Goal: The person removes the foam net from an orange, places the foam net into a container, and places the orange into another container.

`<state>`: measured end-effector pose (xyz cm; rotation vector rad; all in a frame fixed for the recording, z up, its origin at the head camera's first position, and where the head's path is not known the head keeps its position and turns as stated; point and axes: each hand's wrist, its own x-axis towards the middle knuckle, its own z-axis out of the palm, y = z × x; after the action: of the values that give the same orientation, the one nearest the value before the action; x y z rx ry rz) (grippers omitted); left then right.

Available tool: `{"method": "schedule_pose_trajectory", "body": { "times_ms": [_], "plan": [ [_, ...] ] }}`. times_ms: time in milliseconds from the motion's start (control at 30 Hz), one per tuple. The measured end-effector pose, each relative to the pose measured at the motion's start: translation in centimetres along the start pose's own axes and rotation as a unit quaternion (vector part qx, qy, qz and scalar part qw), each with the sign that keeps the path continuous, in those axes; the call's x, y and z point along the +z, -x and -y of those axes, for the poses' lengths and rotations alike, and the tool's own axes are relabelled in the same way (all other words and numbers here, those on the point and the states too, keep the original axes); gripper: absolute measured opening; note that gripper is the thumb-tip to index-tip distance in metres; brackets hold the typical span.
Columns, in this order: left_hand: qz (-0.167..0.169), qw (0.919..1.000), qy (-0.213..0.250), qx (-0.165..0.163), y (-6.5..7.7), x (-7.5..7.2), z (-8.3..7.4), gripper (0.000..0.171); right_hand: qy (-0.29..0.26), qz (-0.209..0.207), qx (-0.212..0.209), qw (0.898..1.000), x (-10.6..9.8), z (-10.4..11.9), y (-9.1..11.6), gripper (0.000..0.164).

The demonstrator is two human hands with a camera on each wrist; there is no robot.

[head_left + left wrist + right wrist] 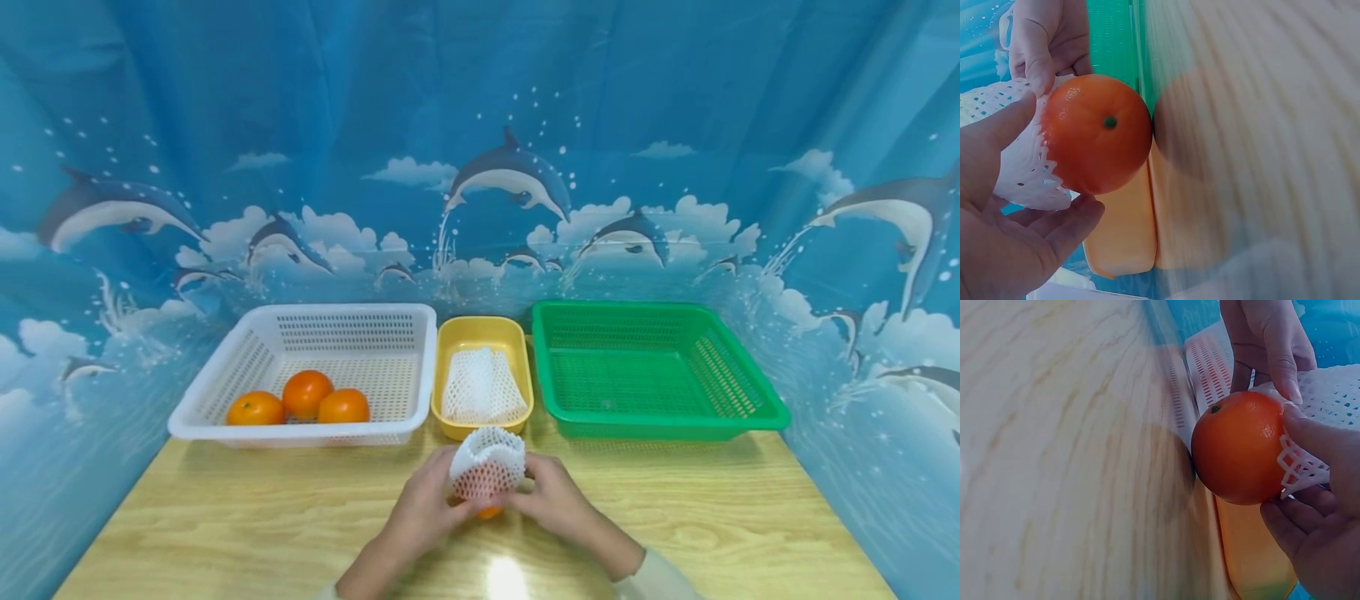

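An orange [1100, 137] with a small green stem spot rests on the table in front of the yellow basket. A white foam net sleeve [489, 462] covers its upper part, and the lower part of the fruit is bare. From the left side my left hand [429, 500] grips the sleeve's edge against the orange, thumb on the near side and fingers behind. Opposite it, my right hand [553, 498] pinches the sleeve's other edge in the same way. Both thumbs lie close together in the right wrist view, near the orange [1241, 450].
A white basket [300, 432] at the left holds three oranges [307, 393]. More foam net sleeves [484, 387] lie in the small yellow basket [442, 350] at the middle. At the right stands a green basket [667, 429]. A dolphin-print curtain [480, 100] hangs behind the wooden table [225, 517].
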<state>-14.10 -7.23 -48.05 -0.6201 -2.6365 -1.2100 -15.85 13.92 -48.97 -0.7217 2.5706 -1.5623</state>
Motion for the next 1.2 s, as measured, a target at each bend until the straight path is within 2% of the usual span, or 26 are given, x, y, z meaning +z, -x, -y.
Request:
{"method": "schedule_pose_trajectory", "body": {
  "times_ms": [133, 333, 633, 867, 1033, 1200],
  "plan": [
    [0.015, 0.9997, 0.013, -0.01, 0.02, 0.01, 0.0, 0.069, -0.004, -0.002, -0.001, 1.0, 0.02, -0.08, -0.14, 0.038],
    [0.031, 0.9992, 0.016, -0.019, 0.07, -0.08, -0.02, 0.074, -0.013, -0.042, -0.005, 0.999, 0.0, 0.05, -0.4, 0.025],
    [0.039, 0.9988, 0.018, -0.023, -0.08, -0.05, -0.01, 0.069, -0.017, -0.071, 0.001, 0.997, 0.1, 0.7, -0.45, 0.02],
    [0.046, 0.9983, 0.015, -0.032, -0.21, -0.09, 0.0, 0.063, -0.024, -0.073, -0.019, 0.997, 0.08, 0.22, -0.4, 0.024],
    [0.056, 0.9966, 0.02, -0.057, -0.28, -0.14, -0.21, 0.068, -0.04, -0.096, -0.011, 0.994, -0.02, 0.46, -0.25, 0.034],
    [0.061, 0.9953, 0.025, -0.071, -0.28, -0.16, -0.31, 0.07, -0.06, -0.121, -0.038, 0.99, -0.12, 0.67, -0.33, 0.038]
  ]
}}
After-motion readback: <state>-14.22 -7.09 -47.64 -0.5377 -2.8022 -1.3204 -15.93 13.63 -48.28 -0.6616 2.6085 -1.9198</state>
